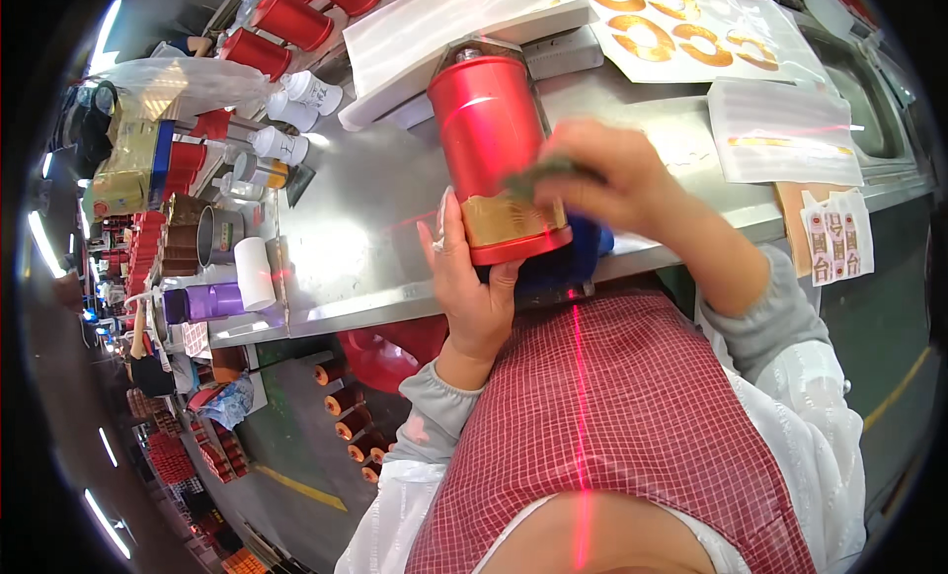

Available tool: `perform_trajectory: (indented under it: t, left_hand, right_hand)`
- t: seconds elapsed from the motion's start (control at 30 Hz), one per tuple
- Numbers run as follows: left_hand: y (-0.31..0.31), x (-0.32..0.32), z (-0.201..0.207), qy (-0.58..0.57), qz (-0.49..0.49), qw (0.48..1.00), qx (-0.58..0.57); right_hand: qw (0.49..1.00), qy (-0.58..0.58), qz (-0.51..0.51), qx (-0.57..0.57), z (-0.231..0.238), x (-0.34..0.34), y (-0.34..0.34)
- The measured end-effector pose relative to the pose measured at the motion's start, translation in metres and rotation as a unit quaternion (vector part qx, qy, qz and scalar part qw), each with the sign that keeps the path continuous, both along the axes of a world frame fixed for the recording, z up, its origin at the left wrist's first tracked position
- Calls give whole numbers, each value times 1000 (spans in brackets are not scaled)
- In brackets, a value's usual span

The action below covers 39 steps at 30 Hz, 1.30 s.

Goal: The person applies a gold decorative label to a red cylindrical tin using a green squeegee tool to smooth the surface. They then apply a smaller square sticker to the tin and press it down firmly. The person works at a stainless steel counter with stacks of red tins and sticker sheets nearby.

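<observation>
A shiny red canister [484,120] lies at the near edge of the metal table, with a gold band [494,221] round its end closest to me. My left hand [472,297] holds that end from the left and below, thumb and fingers against its side. Something white covers a fingertip. In my right hand [617,174] is a dark green piece [538,179], pressed at the upper right of the gold band. Motion smears it, so its kind cannot be made out. Beneath the canister's near end, a blue thing [588,243] shows partly.
Behind the canister stands a long white box [444,41]. At the right lie a sheet of gold ring stickers [681,31], a clear bag [780,134] and a label sheet [839,238]. White bottles [291,105], a paper roll [255,274] and red canisters [291,19] stand at the left.
</observation>
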<state>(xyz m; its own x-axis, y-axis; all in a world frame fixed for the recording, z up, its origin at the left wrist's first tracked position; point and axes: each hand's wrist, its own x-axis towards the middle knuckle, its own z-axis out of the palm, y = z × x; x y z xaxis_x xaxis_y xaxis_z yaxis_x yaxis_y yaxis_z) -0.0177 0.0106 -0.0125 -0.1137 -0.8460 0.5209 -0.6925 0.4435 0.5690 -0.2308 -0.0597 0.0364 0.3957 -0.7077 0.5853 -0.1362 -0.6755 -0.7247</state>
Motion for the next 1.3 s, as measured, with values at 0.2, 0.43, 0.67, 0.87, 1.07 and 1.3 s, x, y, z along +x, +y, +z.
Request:
perform_trajectory:
  t: [0.2, 0.43, 0.67, 0.87, 1.07, 1.3]
  left_hand:
    - [3, 2, -2, 15, -3, 1000, 14]
    - [6, 3, -7, 43, -10, 998, 35]
    - [5, 6, -11, 29, -6, 999, 30]
    - [8, 9, -8, 43, -22, 994, 103]
    - [8, 10, -10, 35, -22, 994, 100]
    - [6, 9, -6, 34, -18, 996, 81]
  right_hand:
    - [997, 27, 22, -75, 4, 5, 15]
    - [996, 49, 38, -62, 3, 0, 13]
    - [997, 23, 39, -63, 8, 2, 19]
    - [992, 37, 74, -94, 12, 6, 25]
    - [993, 24, 12, -114, 5, -1, 21]
    - [998, 28, 40, -51, 2, -7, 17]
